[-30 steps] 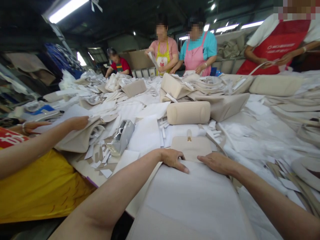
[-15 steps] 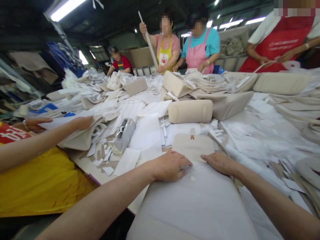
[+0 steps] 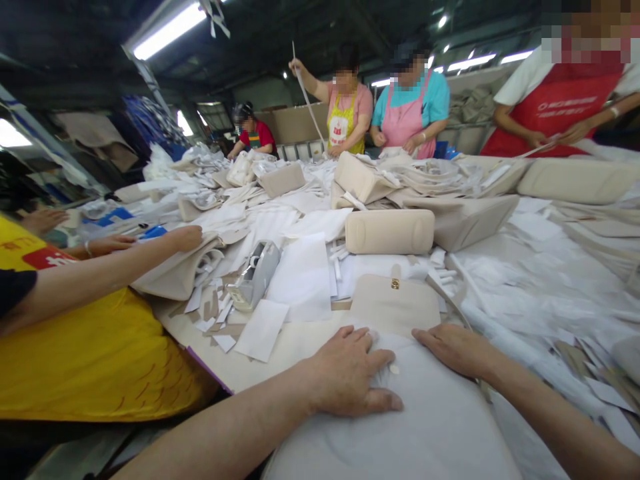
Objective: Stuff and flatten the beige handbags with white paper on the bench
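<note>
Directly in front of me lies a beige handbag (image 3: 370, 300), its flap with a small gold clasp (image 3: 395, 283) spread out away from me. A thin white sheet (image 3: 400, 440) covers the bag's body. My left hand (image 3: 355, 370) rests flat on the sheet, fingers spread, beside a small pale round spot (image 3: 395, 368). On the right edge of the bag lies my right hand (image 3: 455, 347), fingers stretched out and touching the sheet's upper edge. Neither hand is closed around anything.
A grey tape dispenser (image 3: 255, 277) stands among paper scraps at left. Beyond the flap sits a beige bag (image 3: 390, 232). At left, a co-worker's arm (image 3: 115, 280) reaches over another bag (image 3: 173, 277). Several people work across the table; plastic wrapping (image 3: 560, 300) lies at right.
My left hand has slid nearer to me over the sheet, its fingers spreading wider. My right hand has stayed at the bag's right edge. A co-worker's hand at left has lost its white sheet.
</note>
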`<state>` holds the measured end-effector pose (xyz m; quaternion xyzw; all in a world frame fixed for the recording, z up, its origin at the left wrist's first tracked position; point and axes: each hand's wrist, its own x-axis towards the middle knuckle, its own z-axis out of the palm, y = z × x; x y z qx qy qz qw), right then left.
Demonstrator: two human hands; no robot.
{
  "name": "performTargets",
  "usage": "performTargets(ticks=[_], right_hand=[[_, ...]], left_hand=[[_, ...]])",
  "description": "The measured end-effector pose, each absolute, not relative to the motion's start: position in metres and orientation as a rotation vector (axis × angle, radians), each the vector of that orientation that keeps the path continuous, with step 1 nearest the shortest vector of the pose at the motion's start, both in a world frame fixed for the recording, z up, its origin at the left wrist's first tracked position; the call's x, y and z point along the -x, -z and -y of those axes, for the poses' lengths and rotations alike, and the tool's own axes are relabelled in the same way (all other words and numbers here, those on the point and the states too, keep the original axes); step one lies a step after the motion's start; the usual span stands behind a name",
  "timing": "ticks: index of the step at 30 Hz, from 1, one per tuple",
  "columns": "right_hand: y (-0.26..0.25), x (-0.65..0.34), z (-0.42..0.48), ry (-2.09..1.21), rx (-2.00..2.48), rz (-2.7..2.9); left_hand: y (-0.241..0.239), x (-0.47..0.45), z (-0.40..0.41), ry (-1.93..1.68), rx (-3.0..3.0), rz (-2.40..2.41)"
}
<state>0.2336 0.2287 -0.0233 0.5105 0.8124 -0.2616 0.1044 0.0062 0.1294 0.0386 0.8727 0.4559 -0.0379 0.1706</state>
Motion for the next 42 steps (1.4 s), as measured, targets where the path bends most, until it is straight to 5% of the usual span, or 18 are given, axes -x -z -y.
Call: performTargets(ticks=[8,18,30,37,42], right_hand=[[-0.021,-0.218,-0.243,0.203,-1.643,-2.360],[0.003,-0.140,-0.253,0.704,-1.132,-2.647],[0.007,-0.153,-0.256,0.665,-1.487,-2.593],[-0.006,-0.247,-0.309,0.208,-2.273,-2.169],[0.027,-0.288,-0.321,0.279,-2.246,-2.041]], left_hand=[[-0.031,-0.005,-0.132,0.067,-2.517,-1.263],[-0.030,-0.001,-0.131,-0.033,-2.499,-1.253],[-0.032,-0.002,-0.133,-0.082,-2.429,-1.252],[-0.030,-0.001,-0.134,-0.097,-2.444,-1.250],[-0.029,-0.003,-0.135,-0.107,-2.483,-1.247]])
